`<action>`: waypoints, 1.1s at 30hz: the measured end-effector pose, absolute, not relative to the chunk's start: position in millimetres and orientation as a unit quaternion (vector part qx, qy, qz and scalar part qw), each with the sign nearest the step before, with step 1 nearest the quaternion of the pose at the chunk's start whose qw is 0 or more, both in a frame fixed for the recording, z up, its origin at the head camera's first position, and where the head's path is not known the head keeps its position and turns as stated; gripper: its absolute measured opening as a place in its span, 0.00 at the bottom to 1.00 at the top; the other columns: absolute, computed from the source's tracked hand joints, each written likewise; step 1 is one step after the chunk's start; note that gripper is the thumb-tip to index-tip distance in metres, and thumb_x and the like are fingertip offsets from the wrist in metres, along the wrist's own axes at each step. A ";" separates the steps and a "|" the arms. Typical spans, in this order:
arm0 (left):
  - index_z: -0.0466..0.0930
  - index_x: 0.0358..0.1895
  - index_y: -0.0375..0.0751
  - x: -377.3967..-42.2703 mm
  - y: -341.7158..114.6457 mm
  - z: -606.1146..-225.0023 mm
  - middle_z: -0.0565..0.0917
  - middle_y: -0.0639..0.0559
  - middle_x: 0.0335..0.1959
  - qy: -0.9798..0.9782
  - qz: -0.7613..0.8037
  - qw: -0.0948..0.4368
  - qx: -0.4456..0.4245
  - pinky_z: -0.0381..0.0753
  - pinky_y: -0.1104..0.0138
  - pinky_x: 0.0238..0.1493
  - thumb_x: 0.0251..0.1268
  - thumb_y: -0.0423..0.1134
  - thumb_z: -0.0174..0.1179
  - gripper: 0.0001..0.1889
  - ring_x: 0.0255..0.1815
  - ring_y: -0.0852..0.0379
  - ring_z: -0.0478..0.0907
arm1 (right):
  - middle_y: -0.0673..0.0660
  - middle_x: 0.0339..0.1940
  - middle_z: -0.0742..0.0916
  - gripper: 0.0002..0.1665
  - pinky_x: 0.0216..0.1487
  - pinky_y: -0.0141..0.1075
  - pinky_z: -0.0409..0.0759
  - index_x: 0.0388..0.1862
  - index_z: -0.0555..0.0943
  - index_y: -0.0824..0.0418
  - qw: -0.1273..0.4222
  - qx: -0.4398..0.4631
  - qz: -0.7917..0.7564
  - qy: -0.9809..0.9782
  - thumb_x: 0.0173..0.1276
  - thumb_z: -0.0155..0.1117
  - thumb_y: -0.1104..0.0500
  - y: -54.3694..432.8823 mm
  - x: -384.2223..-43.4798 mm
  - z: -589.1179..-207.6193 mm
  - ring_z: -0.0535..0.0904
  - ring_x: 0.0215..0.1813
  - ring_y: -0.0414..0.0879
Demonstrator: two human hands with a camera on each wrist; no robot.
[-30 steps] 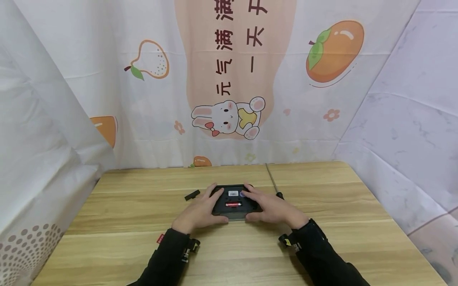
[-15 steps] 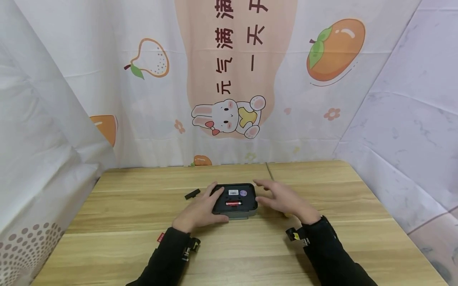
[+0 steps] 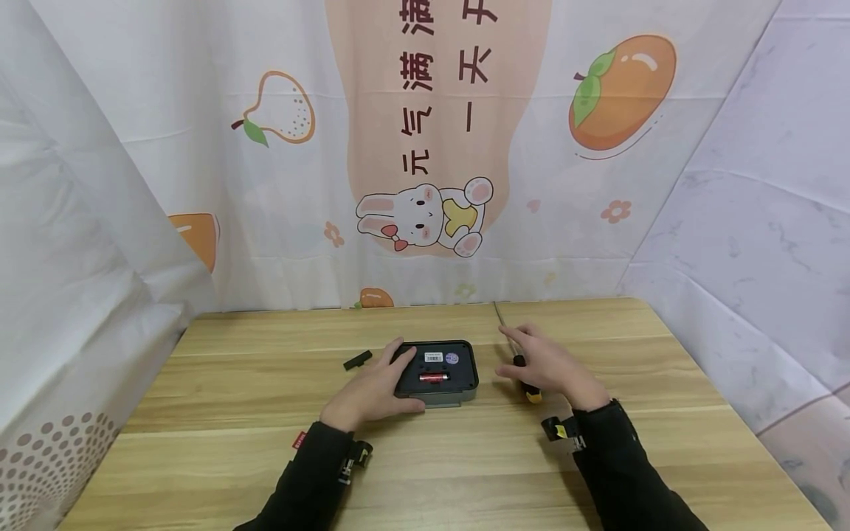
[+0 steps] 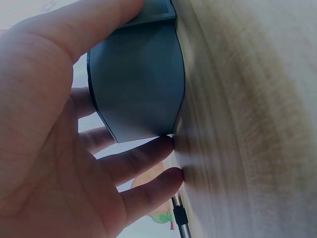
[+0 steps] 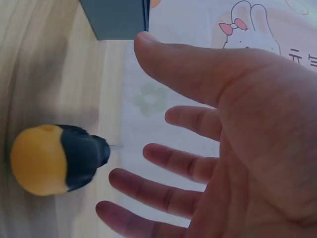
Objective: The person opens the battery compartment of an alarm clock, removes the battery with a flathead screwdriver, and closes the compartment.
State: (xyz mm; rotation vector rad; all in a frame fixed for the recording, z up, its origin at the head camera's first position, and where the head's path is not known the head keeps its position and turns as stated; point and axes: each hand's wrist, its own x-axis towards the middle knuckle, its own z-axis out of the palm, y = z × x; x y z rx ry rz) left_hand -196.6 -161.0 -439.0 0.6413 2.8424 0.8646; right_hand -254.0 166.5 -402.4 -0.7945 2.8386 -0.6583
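Note:
A dark grey box-shaped device (image 3: pixel 462 380) lies back side up on the table, its narrow compartment uncovered with a red battery (image 3: pixel 434 378) inside. My left hand (image 3: pixel 372 391) holds the device's left end, thumb along the near side and fingers round the far side; in the left wrist view the device's end wall (image 4: pixel 138 89) faces the palm. Over a screwdriver (image 3: pixel 519 361) with a black and yellow handle hovers my right hand (image 3: pixel 551 369), fingers spread. The right wrist view shows a gap between that hand and the screwdriver's handle (image 5: pixel 54 161).
A small black cover piece (image 3: pixel 358 361) lies on the wooden table (image 3: pixel 425 472) left of the device. Beside the left sleeve is a red tag (image 3: pixel 299 440). A printed curtain (image 3: pixel 285 199) hangs along the table's back edge, and the screwdriver's shaft points toward it.
My right hand has let go of the device's right end and moved right, over the screwdriver. The left hand stays on the device, which has hardly moved.

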 end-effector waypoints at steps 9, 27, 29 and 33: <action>0.59 0.80 0.42 -197.2 -160.8 -439.4 0.49 0.36 0.81 0.934 0.285 0.050 0.211 0.70 0.44 0.65 0.59 0.57 0.72 0.49 0.75 0.34 0.60 | 0.73 0.63 0.73 0.48 0.53 0.54 0.76 0.78 0.63 0.67 0.094 -0.238 -0.200 0.946 0.69 0.71 0.47 163.1 -254.7 -409.7 0.76 0.56 0.61; 0.59 0.80 0.42 -196.5 -159.8 -438.3 0.49 0.37 0.81 0.934 0.287 0.054 0.206 0.70 0.44 0.65 0.59 0.57 0.72 0.49 0.75 0.34 0.61 | 0.78 0.64 0.72 0.52 0.59 0.57 0.74 0.78 0.58 0.74 0.113 -0.204 -0.185 0.955 0.67 0.74 0.52 165.1 -254.9 -417.1 0.74 0.62 0.68; 0.59 0.80 0.42 -196.5 -159.7 -438.1 0.49 0.37 0.81 0.934 0.289 0.055 0.205 0.70 0.44 0.65 0.59 0.57 0.73 0.49 0.75 0.34 0.61 | 0.79 0.66 0.71 0.53 0.61 0.58 0.72 0.78 0.57 0.74 0.123 -0.193 -0.183 0.956 0.67 0.74 0.52 167.3 -254.9 -416.8 0.71 0.65 0.70; 0.59 0.80 0.42 -196.6 -159.7 -437.9 0.50 0.37 0.81 0.934 0.287 0.054 0.205 0.70 0.44 0.65 0.59 0.57 0.72 0.49 0.74 0.34 0.61 | 0.76 0.60 0.77 0.48 0.57 0.56 0.75 0.73 0.63 0.75 0.144 -0.168 -0.183 0.958 0.65 0.75 0.50 169.7 -255.7 -415.2 0.75 0.60 0.68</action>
